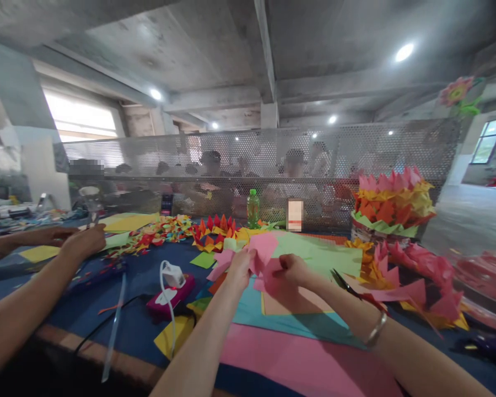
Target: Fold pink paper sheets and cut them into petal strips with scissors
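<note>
My left hand (242,264) pinches a piece of pink paper (263,251), held up over the stacked sheets in front of me. Across from it my right hand (295,269) is closed at the paper's right edge, its fingertips curled in. Beneath both hands lie a salmon sheet (295,300), a turquoise sheet (252,309) and a large pink sheet (273,353). Light green sheets (326,248) spread behind my right hand. Scissors (345,284) with dark blades lie beside my right forearm, partly hidden by it.
Left of my arm sits a magenta power strip (171,295) with a white plug and cable. A green-capped bottle (253,209) stands at the back. Folded paper garlands (413,264) and a layered paper stack (392,204) are on the right. Another person's hands (85,240) work at left.
</note>
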`<action>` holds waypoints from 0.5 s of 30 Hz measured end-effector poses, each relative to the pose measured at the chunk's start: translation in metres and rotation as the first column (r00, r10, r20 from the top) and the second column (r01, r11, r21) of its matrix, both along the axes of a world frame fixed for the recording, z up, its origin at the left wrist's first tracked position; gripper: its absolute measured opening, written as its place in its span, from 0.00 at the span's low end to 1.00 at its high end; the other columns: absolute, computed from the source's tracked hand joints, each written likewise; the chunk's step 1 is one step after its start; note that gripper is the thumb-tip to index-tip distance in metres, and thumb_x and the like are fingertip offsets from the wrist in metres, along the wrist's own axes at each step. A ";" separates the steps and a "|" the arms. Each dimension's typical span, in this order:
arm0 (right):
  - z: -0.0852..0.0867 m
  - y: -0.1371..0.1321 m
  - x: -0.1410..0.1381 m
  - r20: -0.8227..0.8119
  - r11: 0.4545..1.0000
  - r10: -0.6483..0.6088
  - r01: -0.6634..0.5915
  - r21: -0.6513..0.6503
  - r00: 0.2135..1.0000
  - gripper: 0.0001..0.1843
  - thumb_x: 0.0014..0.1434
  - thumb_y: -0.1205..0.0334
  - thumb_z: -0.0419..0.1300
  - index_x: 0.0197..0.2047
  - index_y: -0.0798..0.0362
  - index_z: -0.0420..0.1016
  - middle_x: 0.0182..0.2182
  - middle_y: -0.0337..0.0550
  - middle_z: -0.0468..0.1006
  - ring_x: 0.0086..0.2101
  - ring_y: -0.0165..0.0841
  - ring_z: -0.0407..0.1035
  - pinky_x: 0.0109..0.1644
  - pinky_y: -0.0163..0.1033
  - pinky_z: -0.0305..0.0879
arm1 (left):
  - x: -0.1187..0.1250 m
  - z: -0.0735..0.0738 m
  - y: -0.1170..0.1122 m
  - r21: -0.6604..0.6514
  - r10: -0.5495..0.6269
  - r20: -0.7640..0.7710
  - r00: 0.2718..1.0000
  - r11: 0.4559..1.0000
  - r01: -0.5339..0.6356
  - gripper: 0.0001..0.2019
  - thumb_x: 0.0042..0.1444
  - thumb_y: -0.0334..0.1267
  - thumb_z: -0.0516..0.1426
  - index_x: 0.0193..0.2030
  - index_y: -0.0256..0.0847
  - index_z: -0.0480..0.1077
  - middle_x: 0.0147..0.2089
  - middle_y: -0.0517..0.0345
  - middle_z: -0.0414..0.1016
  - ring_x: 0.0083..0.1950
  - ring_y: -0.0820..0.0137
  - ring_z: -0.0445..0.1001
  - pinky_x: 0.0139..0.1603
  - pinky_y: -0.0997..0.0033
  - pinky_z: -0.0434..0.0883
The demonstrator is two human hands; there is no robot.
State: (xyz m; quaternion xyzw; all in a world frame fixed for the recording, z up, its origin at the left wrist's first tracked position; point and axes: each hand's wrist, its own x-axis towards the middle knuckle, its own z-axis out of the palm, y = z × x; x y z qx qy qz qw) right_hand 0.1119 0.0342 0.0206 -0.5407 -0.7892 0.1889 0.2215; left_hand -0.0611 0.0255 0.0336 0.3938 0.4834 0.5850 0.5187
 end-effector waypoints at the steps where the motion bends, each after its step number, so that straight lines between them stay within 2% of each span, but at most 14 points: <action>1: 0.001 -0.002 0.008 -0.041 1.000 -0.007 0.007 0.009 0.999 0.09 0.49 0.61 0.62 0.32 0.57 0.74 0.25 0.38 0.75 0.28 0.31 0.67 0.28 0.31 0.57 | 0.002 0.001 -0.001 -0.003 -0.020 0.045 0.999 1.000 0.020 0.10 0.44 0.36 0.60 0.34 0.38 0.67 0.23 0.60 0.72 0.24 0.71 0.72 0.26 0.74 0.67; 4: 0.004 -0.012 0.040 -0.137 1.000 -0.023 0.025 0.013 0.990 0.11 0.50 0.60 0.61 0.36 0.57 0.74 0.28 0.42 0.78 0.28 0.32 0.69 0.27 0.31 0.58 | 0.007 0.004 -0.007 -0.008 -0.047 0.108 0.993 0.999 0.048 0.12 0.40 0.34 0.63 0.32 0.38 0.67 0.24 0.60 0.72 0.23 0.72 0.71 0.24 0.75 0.66; 8: 0.002 -0.028 0.072 -0.209 0.998 -0.026 0.015 -0.058 0.978 0.17 0.47 0.58 0.64 0.39 0.56 0.72 0.23 0.41 0.77 0.22 0.31 0.68 0.22 0.31 0.56 | 0.015 0.006 -0.014 -0.004 -0.109 0.160 0.981 0.994 0.112 0.13 0.39 0.34 0.64 0.33 0.37 0.68 0.25 0.59 0.74 0.23 0.73 0.71 0.24 0.76 0.66; 11: -0.004 -0.036 0.077 -0.289 0.996 -0.032 0.008 -0.084 0.957 0.19 0.49 0.58 0.61 0.45 0.56 0.70 0.21 0.38 0.76 0.21 0.30 0.67 0.21 0.31 0.54 | 0.022 0.005 -0.018 0.046 -0.167 0.157 0.973 0.986 0.162 0.15 0.41 0.36 0.64 0.37 0.37 0.69 0.29 0.57 0.76 0.25 0.72 0.73 0.26 0.74 0.69; 15: -0.011 -0.036 0.072 -0.340 0.986 -0.166 0.166 -0.029 0.926 0.34 0.52 0.62 0.57 0.61 0.58 0.55 0.16 0.30 0.69 0.19 0.30 0.63 0.22 0.31 0.53 | 0.029 0.000 -0.021 0.079 -0.184 0.115 0.976 0.981 0.175 0.16 0.43 0.39 0.63 0.39 0.36 0.69 0.29 0.55 0.76 0.25 0.71 0.73 0.27 0.73 0.69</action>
